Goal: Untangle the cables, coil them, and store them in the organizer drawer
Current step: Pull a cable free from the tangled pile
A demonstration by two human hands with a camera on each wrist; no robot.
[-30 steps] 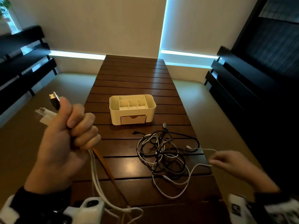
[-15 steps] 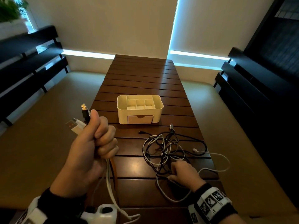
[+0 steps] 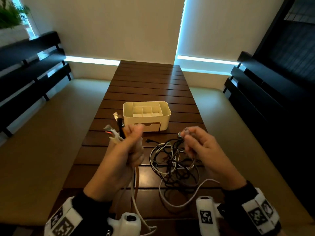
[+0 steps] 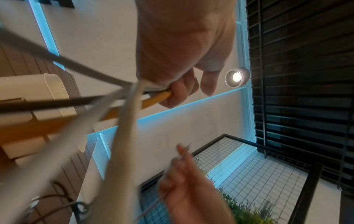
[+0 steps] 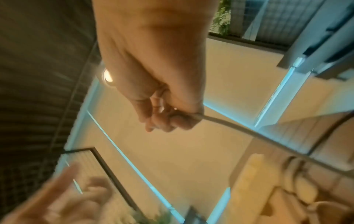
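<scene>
cables: tangled pile [image 3: 173, 160] of black and white cords, lower centre of the head view, lying on the wooden table [image 3: 148, 86]; loops sprawl with no single axis, one white loop sags toward the bottom edge of the frame
held bundle [image 3: 134, 181]: white, orange and black cords running near-vertical in frame, from the bottom edge up through the left fist; plug ends [image 3: 114, 128] fan out above it, pointing up-left
left hand [image 3: 126, 150]: lower centre-left, fist closed tight around the bundle, raised off the table, just left of the pile
right hand [image 3: 199, 145]: lower centre-right, above the pile's right side, fingertips pinching a connector end [image 3: 183, 134]; its cord drops into the tangle; other fingers loosely curled
right wrist view: fingers wrapped on one grey-white cord [image 5: 239, 128] leaving toward right of frame
organizer [image 3: 146, 114]: cream box with divided top, centre of frame beyond both hands; drawer [image 3: 151, 126] at front, slightly pulled out
far: benches both sides, plant [image 3: 10, 14] upper left
</scene>
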